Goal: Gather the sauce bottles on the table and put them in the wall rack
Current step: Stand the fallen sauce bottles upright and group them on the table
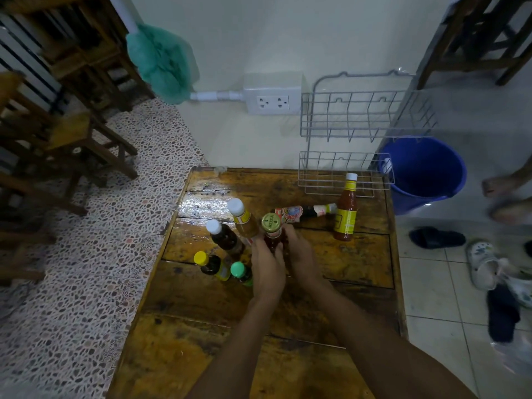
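Gold-capped glass bottle (272, 229), seemingly, between both hands (283, 259)

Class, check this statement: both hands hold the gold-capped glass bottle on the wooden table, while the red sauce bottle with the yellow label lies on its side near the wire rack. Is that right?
Not quite. In the head view the red sauce bottle with the yellow label stands upright near the wire rack. The rest holds: the left hand and right hand hold the gold-capped glass bottle on the wooden table.
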The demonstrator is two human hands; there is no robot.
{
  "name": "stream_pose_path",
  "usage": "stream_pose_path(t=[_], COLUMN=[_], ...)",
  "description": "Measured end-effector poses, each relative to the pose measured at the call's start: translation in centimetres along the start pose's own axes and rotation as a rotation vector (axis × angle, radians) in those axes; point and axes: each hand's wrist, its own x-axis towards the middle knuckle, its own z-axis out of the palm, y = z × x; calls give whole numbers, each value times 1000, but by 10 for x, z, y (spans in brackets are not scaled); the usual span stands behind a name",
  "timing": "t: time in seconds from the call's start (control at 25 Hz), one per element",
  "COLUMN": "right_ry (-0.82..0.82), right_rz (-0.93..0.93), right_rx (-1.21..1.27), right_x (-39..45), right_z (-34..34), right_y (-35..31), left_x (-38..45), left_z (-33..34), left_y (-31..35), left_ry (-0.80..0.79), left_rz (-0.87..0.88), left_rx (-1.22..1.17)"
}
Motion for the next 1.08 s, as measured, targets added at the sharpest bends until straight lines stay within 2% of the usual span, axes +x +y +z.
stream_pose_path(t=[0.64, 0.84, 0.96, 1.08], right_ry=[24, -55, -69, 51], right_rz=[-40, -18, 101, 183], right_rx=[-106, -127, -198, -266], right_x=[9, 1, -2, -9], right_z=[0, -13, -32, -62], right_y=[21, 16, 16, 25], left_x=[8, 5, -5, -21], left_z=[4, 3, 12, 29], left_y=[-3, -3, -15, -21], left_ry=[-36, -81, -96, -154], left_rz=[67, 83, -16, -72], left_rx=[-21, -28, 35, 133])
